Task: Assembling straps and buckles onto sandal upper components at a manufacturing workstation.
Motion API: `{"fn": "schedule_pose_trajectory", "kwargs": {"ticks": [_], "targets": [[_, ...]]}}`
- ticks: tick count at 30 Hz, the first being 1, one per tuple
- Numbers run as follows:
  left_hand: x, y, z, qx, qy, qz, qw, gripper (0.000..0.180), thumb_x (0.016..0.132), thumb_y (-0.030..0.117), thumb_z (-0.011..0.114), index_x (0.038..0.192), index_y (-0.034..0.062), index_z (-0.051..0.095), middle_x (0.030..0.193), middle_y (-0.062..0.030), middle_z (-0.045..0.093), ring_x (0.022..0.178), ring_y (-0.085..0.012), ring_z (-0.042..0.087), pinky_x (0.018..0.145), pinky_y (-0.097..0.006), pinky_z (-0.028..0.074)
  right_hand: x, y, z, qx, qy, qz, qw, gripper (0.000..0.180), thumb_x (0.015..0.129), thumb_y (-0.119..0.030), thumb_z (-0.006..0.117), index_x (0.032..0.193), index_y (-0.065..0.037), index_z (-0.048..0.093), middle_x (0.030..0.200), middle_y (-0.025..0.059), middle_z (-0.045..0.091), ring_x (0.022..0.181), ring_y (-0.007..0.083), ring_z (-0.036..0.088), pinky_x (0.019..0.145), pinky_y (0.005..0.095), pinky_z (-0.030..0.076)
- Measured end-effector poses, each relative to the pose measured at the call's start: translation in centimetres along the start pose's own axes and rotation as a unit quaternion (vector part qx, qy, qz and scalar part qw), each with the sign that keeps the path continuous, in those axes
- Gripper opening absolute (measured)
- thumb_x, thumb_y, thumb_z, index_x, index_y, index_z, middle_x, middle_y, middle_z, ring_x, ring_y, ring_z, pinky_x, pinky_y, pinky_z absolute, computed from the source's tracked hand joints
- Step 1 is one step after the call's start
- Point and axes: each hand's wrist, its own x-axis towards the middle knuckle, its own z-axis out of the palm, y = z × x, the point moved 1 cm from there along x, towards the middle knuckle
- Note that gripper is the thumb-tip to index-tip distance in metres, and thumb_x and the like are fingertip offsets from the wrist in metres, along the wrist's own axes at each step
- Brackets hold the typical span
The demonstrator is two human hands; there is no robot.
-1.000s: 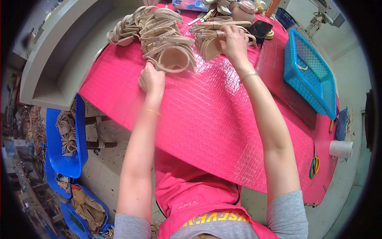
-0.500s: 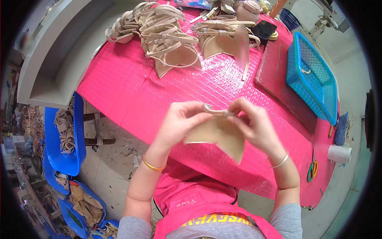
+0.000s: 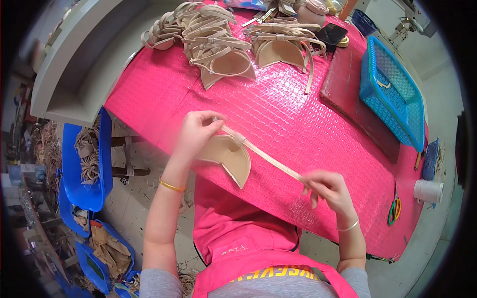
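A beige shoe upper [image 3: 227,155] with a curved, notched heel piece hangs over the near edge of the pink-covered table. Its thin ankle strap [image 3: 271,158] runs slantwise from upper left to lower right, drawn out straight between my hands. My left hand [image 3: 197,133] is closed in a pinch on the strap's upper left end, by a small metal part. At the strap's lower right end, my right hand [image 3: 329,190] has thumb and fingers closed on it. The heel piece dangles below the strap, nearer my left hand.
Strapped beige uppers lie in two piles [image 3: 218,49] [image 3: 280,49] at the table's far side. To the right are a dark red board [image 3: 348,99], a blue basket [image 3: 392,99], scissors [image 3: 395,211] and a white thread spool [image 3: 428,191]. Blue bins [image 3: 102,174] stand at left.
My right hand has slid right and down, away from my left hand, drawing the strap out straight. My left hand has shifted left, and the heel piece has moved left with it.
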Motion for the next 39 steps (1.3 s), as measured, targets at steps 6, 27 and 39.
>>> {"fn": "schedule_pose_trajectory", "kwargs": {"ticks": [6, 27, 39], "targets": [[-0.4, 1.9, 0.9, -0.146, -0.152, -0.035, 0.977, 0.018, 0.078, 0.010, 0.058, 0.090, -0.0021, 0.061, 0.071, 0.0007, 0.056, 0.062, -0.0036, 0.048, 0.055, -0.018, 0.038, 1.3, -1.2, 2.4, 0.089, -0.057, -0.188, 0.977, 0.022, 0.080, -0.002, 0.049, 0.101, 0.004, 0.056, 0.085, 0.0115, 0.061, 0.077, 0.0196, 0.061, 0.058, 0.0247, 0.045], [2.0, 1.0, 2.1, -0.328, -0.236, -0.137, 0.904, 0.024, 0.078, 0.007, 0.058, 0.098, -0.0055, 0.057, 0.091, -0.0137, 0.061, 0.076, -0.0146, 0.061, 0.070, -0.025, 0.050, 10.7, -0.6, 5.6, 0.169, 0.065, -0.051, 0.982, 0.020, 0.088, -0.020, 0.047, 0.089, -0.001, 0.051, 0.068, 0.0067, 0.058, 0.040, 0.0050, 0.044, 0.035, 0.0156, 0.034], [-0.6, 2.0, 2.9, -0.194, -0.128, 0.044, 0.972, 0.031, 0.074, -0.006, 0.057, 0.106, -0.0047, 0.053, 0.095, -0.0128, 0.060, 0.085, -0.0143, 0.058, 0.075, -0.024, 0.049, 10.5, -1.2, 6.2, 0.138, 0.090, -0.086, 0.983, 0.021, 0.085, -0.022, 0.051, 0.088, -0.002, 0.055, 0.068, 0.0028, 0.057, 0.046, 0.0050, 0.046, 0.040, 0.0176, 0.037]]}}
